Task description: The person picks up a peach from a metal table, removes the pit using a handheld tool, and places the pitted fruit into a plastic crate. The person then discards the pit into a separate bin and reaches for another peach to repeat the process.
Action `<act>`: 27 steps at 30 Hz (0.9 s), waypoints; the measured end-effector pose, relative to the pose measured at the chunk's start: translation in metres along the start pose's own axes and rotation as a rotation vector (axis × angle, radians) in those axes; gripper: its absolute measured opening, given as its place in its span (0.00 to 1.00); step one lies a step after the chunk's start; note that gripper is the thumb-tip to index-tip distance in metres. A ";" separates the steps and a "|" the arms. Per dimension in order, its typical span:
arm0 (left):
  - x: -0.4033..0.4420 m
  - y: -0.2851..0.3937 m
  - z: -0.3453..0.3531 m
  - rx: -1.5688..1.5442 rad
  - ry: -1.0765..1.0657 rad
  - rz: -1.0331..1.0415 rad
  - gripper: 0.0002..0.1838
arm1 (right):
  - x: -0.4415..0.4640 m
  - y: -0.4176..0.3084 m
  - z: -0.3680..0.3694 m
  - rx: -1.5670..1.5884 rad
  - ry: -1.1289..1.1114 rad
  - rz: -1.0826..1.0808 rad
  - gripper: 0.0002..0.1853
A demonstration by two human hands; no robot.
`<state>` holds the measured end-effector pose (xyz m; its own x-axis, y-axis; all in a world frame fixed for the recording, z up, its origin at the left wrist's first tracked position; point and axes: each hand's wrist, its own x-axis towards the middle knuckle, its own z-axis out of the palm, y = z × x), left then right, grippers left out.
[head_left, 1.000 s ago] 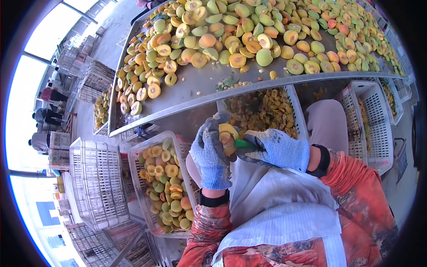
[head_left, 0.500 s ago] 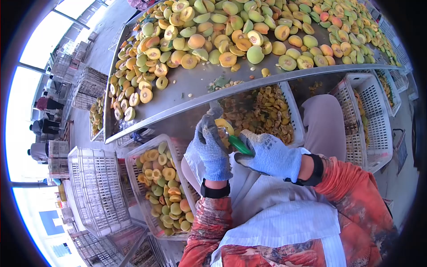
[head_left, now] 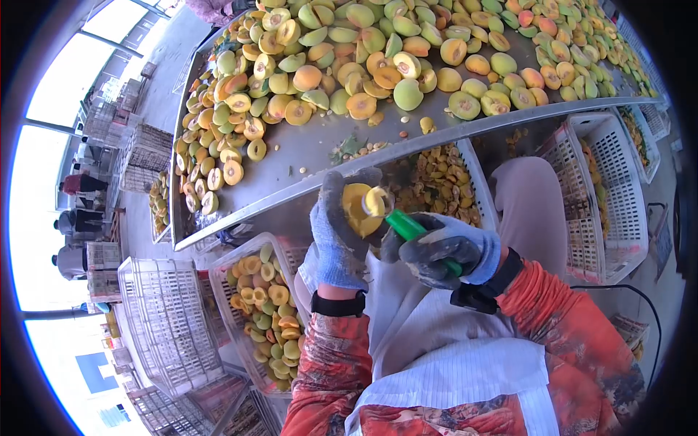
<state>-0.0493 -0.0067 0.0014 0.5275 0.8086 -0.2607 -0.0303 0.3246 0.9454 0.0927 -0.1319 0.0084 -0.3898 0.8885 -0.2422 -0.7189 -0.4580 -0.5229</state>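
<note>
Starting on the left, a crate [head_left: 224, 298] carries loose fruit halves [head_left: 278, 294]. Next, the left hand [head_left: 336, 237], cupped round its own fruit half [head_left: 354, 202], whose yellow cut face now shows more openly. And there's the shift: the green-handled tool [head_left: 406, 224] has swung, a pale lump [head_left: 376, 201] at its tip beside that face (touching or clear, I can't tell). Rightmost, the right hand [head_left: 445, 251] has rolled dark palm up, clenched round the handle, suggesting a scooping turn.
</note>
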 end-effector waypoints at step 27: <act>-0.024 -0.021 -0.049 -0.451 0.405 0.570 0.12 | 0.071 0.059 0.043 -1.426 0.264 -0.706 0.27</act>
<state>-0.1031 -0.0092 -0.0220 -0.0151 0.9946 0.1030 -0.5831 -0.0924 0.8071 -0.0020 -0.0967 -0.0042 -0.0161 0.9486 0.3162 0.4501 0.2893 -0.8448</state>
